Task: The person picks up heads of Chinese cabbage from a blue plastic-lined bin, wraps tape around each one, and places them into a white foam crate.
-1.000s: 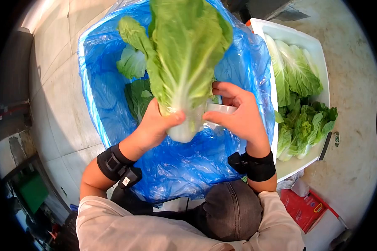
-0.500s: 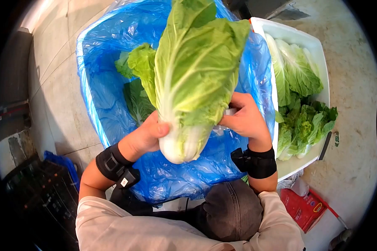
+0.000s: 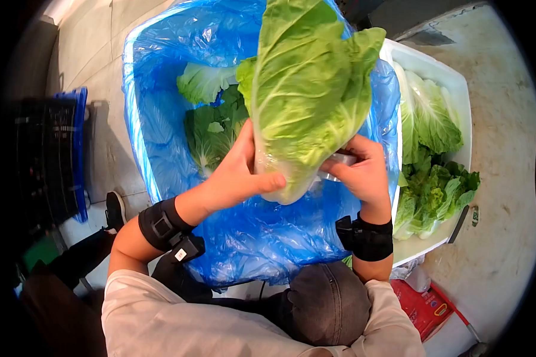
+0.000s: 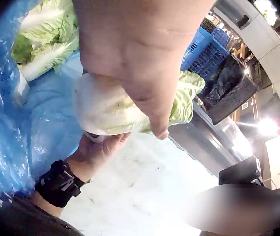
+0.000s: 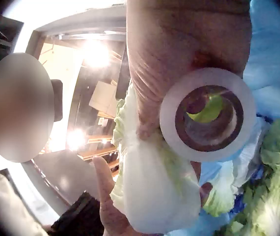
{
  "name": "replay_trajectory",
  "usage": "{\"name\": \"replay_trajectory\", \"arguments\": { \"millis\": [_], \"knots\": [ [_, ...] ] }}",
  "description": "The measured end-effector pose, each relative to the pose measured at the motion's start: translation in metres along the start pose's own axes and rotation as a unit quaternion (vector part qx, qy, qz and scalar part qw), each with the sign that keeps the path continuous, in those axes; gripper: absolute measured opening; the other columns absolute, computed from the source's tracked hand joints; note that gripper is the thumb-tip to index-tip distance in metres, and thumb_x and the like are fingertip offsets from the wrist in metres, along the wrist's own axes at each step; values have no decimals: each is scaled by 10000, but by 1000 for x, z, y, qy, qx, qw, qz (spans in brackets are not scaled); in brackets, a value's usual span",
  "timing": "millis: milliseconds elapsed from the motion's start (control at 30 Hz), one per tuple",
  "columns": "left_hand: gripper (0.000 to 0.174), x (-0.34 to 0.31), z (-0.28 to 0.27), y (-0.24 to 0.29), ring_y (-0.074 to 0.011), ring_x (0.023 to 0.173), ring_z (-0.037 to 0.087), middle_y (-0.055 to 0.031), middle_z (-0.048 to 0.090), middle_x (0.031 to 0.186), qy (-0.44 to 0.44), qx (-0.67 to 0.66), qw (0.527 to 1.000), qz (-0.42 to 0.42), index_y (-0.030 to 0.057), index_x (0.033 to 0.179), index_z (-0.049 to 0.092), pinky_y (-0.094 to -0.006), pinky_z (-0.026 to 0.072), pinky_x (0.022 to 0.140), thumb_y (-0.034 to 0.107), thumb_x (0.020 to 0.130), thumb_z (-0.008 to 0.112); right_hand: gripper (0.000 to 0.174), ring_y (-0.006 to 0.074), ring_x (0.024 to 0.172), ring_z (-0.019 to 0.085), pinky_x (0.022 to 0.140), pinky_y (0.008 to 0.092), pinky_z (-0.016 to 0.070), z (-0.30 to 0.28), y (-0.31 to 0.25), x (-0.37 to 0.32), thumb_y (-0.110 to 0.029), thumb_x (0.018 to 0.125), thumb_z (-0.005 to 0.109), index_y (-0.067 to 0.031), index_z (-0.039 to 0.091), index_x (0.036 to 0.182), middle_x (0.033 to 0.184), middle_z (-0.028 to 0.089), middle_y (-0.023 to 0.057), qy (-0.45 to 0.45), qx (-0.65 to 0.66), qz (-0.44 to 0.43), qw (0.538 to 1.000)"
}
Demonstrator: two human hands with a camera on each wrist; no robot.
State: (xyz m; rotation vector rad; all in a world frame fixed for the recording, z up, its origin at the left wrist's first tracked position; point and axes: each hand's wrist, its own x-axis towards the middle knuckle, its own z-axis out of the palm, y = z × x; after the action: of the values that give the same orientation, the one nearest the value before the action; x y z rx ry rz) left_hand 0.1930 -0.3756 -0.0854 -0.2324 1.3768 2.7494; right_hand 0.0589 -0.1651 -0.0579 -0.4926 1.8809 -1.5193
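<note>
A leafy napa cabbage (image 3: 309, 89) is held up over the blue-lined box, its white base toward the person. The left hand (image 3: 235, 172) grips the base from the left, thumb across the front of it. Against the cabbage's right side, the right hand (image 3: 363, 169) holds a roll of clear tape (image 5: 171, 118), seen as a pale ring in the right wrist view. A shiny film shows on the cabbage base near the left thumb. The right fingers behind the roll are partly hidden.
More cabbages (image 3: 211, 134) lie in the box lined with a blue plastic bag (image 3: 161, 128). A white foam box (image 3: 466, 98) of cabbages stands at the right. At the left are a dark crate (image 3: 44, 160) and another person's shoe (image 3: 115, 211). A red bag (image 3: 420, 306) lies at lower right.
The cabbage has swung to the right and leans that way, with both hands still on it. Its base dipped toward the person, then rose again. The dark crate and shoe have come into view.
</note>
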Motion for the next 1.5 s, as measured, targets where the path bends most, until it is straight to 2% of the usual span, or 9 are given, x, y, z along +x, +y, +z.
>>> {"name": "replay_trajectory", "arguments": {
  "millis": [67, 233, 400, 633, 767, 1000, 1233, 1433, 1500],
  "knots": [
    [1105, -1, 1, -1, -211, 1392, 401, -116, 398, 1508, 9, 52, 999, 0, 22, 1524, 246, -394, 350, 1141, 283, 701, 935, 333, 87, 825, 666, 712, 236, 530, 13, -9, -1, -53, 710, 881, 25, 712, 986, 926, 723, 51, -11, 66, -6, 998],
    [992, 0, 6, 11, -191, 1272, 540, -95, 546, 1389, 7, -1, 998, -60, 22, 1497, 322, -369, 439, 1069, 193, 714, 907, 460, 140, 783, 669, 691, 266, 523, 5, -7, 2, -169, 607, 959, 7, 718, 958, 875, 696, 72, 16, -92, -132, 987],
    [973, -9, -1, 8, -259, 1169, 630, -151, 602, 1323, -49, -129, 982, -127, 7, 1465, 386, -413, 521, 984, 319, 706, 908, 525, 215, 828, 679, 734, 300, 531, 3, -23, 1, -204, 525, 980, -12, 737, 950, 948, 696, 81, 45, -138, -257, 956],
    [1069, -16, -3, -3, -389, 1144, 626, -222, 577, 1312, -151, -252, 934, -202, 2, 1484, 368, -518, 543, 975, 507, 692, 878, 528, 271, 918, 692, 792, 333, 539, 13, -27, 0, -231, 549, 964, -37, 740, 987, 1044, 695, 107, 21, -133, -261, 956],
    [1058, -13, 8, 6, -378, 1207, 594, -222, 539, 1371, -125, -243, 937, -216, 13, 1494, 360, -532, 526, 995, 507, 710, 871, 510, 324, 939, 627, 838, 392, 505, 6, -46, -11, -311, 598, 933, -57, 722, 986, 1034, 662, 106, 48, -314, -236, 919],
    [1068, -12, -9, 9, -281, 1290, 551, -155, 521, 1431, -84, -126, 964, -220, 28, 1530, 303, -424, 474, 1068, 456, 735, 875, 512, 350, 984, 586, 870, 417, 484, -3, -77, -13, -304, 657, 884, -76, 673, 1064, 1112, 605, 107, -33, -371, -236, 898],
    [1121, -18, -9, -1, -254, 1289, 551, -135, 528, 1432, -95, -175, 965, -171, 35, 1521, 329, -416, 446, 1085, 435, 665, 932, 515, 332, 995, 596, 886, 417, 495, 6, -105, -2, -322, 662, 864, -84, 649, 1065, 1092, 595, 94, -93, -455, -287, 838],
    [1135, -16, -8, 4, -327, 1257, 579, -201, 558, 1384, -143, -254, 917, -271, 23, 1503, 355, -457, 504, 1045, 541, 653, 900, 506, 325, 850, 610, 745, 382, 512, 10, -109, 15, -337, 684, 873, -82, 671, 1071, 986, 594, 104, -118, -453, -219, 856],
    [1183, -15, -3, 9, -413, 1237, 562, -249, 498, 1413, -112, -243, 926, -267, 33, 1513, 338, -551, 494, 1029, 564, 611, 891, 474, 331, 796, 631, 676, 399, 512, 2, -102, 21, -349, 745, 841, -72, 656, 1083, 927, 621, 122, -137, -366, -229, 891]
  ]
}}
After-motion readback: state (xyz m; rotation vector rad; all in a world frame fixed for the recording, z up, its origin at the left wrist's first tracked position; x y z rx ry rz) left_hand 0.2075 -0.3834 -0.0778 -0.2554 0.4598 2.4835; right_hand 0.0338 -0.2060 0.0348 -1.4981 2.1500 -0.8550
